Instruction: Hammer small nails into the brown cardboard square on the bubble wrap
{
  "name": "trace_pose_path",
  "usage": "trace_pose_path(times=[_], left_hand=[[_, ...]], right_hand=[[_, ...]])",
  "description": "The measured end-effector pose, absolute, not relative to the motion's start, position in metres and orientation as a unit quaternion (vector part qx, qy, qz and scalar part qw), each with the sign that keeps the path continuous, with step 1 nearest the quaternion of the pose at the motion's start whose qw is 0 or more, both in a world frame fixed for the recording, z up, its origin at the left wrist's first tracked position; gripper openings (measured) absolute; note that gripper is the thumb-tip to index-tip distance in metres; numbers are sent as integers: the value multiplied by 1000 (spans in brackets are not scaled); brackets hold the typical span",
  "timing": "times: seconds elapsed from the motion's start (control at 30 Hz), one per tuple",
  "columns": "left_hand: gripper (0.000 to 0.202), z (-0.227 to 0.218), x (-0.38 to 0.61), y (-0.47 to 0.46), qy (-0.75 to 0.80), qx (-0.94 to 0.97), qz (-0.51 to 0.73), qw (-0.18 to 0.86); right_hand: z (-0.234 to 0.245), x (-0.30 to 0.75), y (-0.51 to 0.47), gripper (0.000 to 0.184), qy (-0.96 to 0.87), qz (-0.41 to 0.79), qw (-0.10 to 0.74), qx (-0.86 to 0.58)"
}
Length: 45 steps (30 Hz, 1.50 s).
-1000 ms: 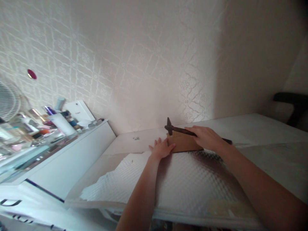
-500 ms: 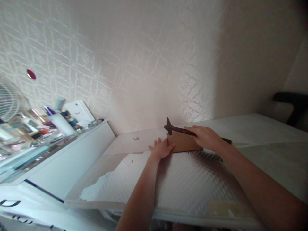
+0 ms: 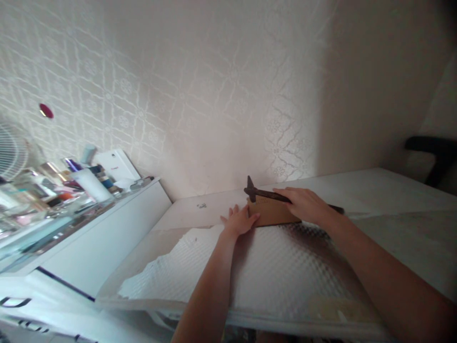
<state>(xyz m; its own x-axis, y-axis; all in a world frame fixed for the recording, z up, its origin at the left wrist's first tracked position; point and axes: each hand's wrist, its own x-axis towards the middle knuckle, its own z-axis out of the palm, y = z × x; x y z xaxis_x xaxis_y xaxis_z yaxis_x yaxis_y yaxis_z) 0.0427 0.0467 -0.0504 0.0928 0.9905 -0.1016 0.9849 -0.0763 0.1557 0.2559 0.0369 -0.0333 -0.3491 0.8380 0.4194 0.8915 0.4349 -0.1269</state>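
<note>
My right hand [image 3: 305, 205] is wrapped round the handle of a dark hammer [image 3: 251, 191]. The hammer's head is over the far left part of a flat brown board [image 3: 274, 215]; whether it touches the board I cannot tell. Small dark marks or nails show on the board near the head, too small to make out. With fingers spread, my left hand [image 3: 237, 221] presses on the board's left edge and the surface beside it. Under the board lies a silvery quilted sheet [image 3: 200, 257] with a ragged left edge.
A few small metal bits [image 3: 202, 206] lie on the white table [image 3: 178, 213] left of the board. A white cabinet [image 3: 107, 238] stands at the left, crowded with bottles and a white box [image 3: 116, 164]. Behind rises a patterned wall [image 3: 214, 95]. A black armrest [image 3: 432, 145] is at the right.
The hammer's head has dropped slightly toward the board, with my right hand still round the handle. My left hand has stayed in place.
</note>
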Motion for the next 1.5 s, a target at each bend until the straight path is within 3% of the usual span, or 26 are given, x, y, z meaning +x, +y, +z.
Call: trace_pose_path(times=[1.5], left_hand=[[72, -51, 43, 48, 671, 734, 30, 105]], right_hand=[[-34, 256, 37, 52, -820, -55, 231, -521]])
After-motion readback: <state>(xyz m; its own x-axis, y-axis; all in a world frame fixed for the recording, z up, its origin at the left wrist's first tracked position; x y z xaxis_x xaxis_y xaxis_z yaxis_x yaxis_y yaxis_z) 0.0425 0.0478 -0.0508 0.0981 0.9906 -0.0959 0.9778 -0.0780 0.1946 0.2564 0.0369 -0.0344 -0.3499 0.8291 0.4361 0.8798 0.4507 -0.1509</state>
